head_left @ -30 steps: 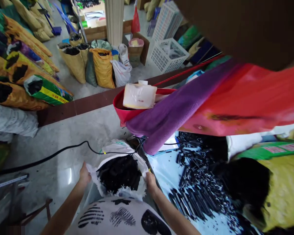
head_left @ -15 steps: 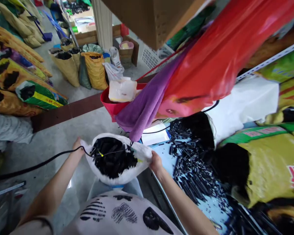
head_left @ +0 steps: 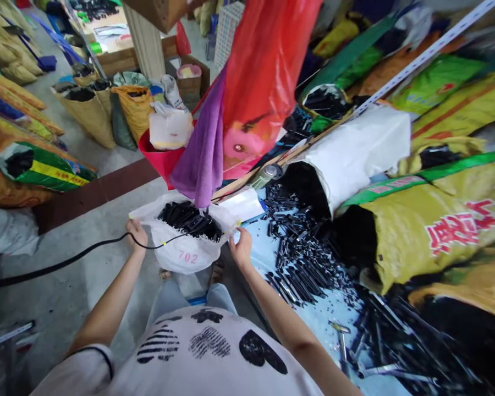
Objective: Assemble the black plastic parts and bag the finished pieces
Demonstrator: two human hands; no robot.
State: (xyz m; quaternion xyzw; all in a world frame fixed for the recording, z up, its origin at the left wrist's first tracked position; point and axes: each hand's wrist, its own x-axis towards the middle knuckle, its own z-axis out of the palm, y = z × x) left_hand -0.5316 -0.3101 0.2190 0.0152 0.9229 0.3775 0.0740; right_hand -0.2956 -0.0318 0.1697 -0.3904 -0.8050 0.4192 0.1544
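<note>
A white woven sack [head_left: 187, 254] with red digits hangs in front of my body, its mouth spread wide. Inside lie many small black parts [head_left: 190, 218]. My left hand [head_left: 137, 235] is closed on the sack's left rim, and my right hand [head_left: 241, 246] pinches the right rim. A black cable [head_left: 86, 253] crosses in front of my left hand and over the sack. Just beyond the sack dangles a purple towel [head_left: 200, 146], beside a red plastic bag [head_left: 264, 71].
To the right, a light-blue worktable [head_left: 268, 256] carries piles of black parts [head_left: 309, 247] and a hammer [head_left: 343, 344]. A yellow sack [head_left: 429, 231] and a white sack [head_left: 363, 154] lie open there. Filled sacks [head_left: 78, 107] stand on the floor ahead. A red bucket [head_left: 159, 159] sits beyond the towel.
The sack has moved away from my body and tilted, so its printed front shows. Both hands still hold its rim. The view has shifted right, bringing more of the worktable into sight.
</note>
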